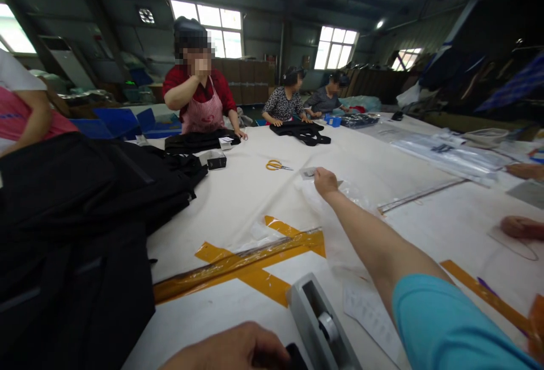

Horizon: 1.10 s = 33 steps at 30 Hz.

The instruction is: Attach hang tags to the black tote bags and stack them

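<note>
My right hand (326, 183), its arm in a teal sleeve, reaches out over the white table with fingers closed on a clear plastic bag (308, 173). Thin clear plastic also spreads beside and below this wrist. At the bottom edge, my left hand (238, 347) has its fingers curled by a small black object (296, 357), mostly cut off by the frame. A grey tape dispenser (312, 313) with a white roll hub stands just right of the left hand. Yellow-handled scissors (278, 165) lie beyond, left of my right hand.
Black garments or bags (76, 200) are heaped at left. Amber tape (238, 268) crosses a seam in the tabletop (238, 205). A small black box (216, 160) and a printed paper (369, 313) lie nearby. Co-workers stand across the table; other people's hands (522, 226) show at right.
</note>
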Each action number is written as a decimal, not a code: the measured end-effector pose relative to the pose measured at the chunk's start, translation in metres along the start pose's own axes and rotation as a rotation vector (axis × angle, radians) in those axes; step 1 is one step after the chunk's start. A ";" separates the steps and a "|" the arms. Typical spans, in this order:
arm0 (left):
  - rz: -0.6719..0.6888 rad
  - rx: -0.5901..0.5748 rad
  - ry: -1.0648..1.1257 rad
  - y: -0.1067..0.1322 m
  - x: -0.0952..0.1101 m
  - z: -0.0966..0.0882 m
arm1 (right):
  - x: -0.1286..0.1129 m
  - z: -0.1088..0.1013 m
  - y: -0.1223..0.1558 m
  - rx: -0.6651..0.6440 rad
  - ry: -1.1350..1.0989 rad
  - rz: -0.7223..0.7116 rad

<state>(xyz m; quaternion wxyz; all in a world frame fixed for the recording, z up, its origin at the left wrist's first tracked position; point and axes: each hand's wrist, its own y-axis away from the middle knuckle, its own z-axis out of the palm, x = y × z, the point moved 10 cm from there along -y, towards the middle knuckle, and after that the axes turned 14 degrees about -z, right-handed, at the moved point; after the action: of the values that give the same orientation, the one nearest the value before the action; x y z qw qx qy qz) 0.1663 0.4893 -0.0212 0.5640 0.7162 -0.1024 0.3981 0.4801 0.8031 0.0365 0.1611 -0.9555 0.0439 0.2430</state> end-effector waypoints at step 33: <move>0.594 1.369 0.289 0.453 -0.073 0.023 | -0.493 -0.055 0.419 -0.366 -0.884 -0.520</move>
<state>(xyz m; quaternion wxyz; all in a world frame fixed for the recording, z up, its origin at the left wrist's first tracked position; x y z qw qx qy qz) -0.1412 0.2919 0.2565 -0.1296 0.7894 0.0537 0.5976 0.0043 0.3925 0.1980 0.0499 -0.7540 -0.3091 0.5775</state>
